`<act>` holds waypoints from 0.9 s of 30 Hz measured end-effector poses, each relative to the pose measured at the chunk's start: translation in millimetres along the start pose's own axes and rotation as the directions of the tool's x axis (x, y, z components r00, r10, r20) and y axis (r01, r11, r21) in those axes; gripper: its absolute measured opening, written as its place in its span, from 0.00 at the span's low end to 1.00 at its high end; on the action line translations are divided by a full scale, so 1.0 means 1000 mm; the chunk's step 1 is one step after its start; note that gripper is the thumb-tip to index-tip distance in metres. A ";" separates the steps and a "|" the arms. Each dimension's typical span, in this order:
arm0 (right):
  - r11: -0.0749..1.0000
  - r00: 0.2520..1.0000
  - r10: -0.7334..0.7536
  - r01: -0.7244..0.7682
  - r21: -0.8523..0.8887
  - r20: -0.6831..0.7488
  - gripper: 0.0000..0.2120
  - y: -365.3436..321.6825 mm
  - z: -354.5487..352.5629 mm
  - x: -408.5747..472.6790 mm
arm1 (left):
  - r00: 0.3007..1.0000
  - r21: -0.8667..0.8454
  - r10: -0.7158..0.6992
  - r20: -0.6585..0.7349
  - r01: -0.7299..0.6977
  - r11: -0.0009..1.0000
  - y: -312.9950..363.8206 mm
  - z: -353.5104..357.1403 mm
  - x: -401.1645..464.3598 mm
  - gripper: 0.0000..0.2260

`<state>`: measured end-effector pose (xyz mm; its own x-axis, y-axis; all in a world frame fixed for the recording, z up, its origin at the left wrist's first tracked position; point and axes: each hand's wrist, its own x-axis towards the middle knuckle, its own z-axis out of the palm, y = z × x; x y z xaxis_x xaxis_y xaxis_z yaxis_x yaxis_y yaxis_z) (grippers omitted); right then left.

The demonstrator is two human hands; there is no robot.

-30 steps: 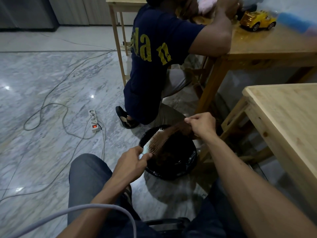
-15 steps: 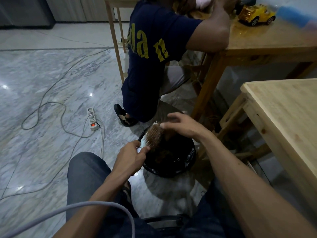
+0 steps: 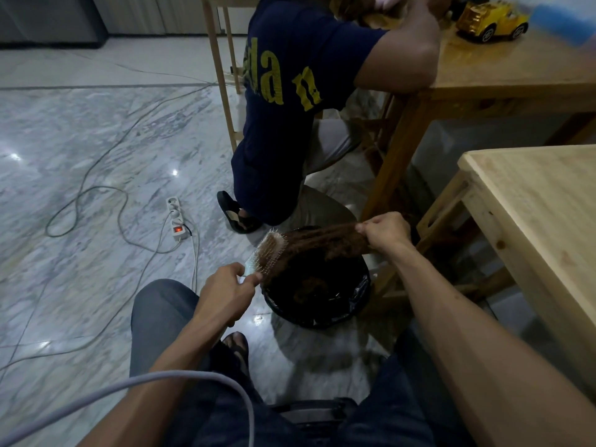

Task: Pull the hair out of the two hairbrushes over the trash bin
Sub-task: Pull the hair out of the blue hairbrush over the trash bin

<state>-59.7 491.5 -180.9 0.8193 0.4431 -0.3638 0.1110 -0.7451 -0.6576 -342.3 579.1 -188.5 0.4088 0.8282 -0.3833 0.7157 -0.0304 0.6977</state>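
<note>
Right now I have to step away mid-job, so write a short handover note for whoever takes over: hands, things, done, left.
Left hand: grip shut on the hairbrush handle, brush held at the near-left rim of the trash bin.
Right hand: pinching a thick brown hair clump, stretched from the bristles across the bin.
Done: hair partly lifted off; some hair seems to lie in the bin.
Left: pull this clump free, drop it in, clear leftovers. No second brush in view; it still needs doing.

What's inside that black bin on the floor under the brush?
The trash bin has a black liner, with a dark brownish clump inside, probably hair. The stretched hair between hairbrush and right hand covers its far side.
</note>
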 end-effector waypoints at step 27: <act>0.972 0.886 -0.205 0.136 0.190 0.416 0.35 -0.001 0.011 -0.010 | 0.996 -0.002 0.086 0.025 -0.086 0.996 0.028 0.015 0.001 0.14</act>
<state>-74.5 493.3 -184.1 0.4690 0.7528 -0.4619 0.1122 -0.5695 -0.8143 -313.2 570.6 -179.0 0.4830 0.8081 -0.3371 0.6767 -0.1002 0.7294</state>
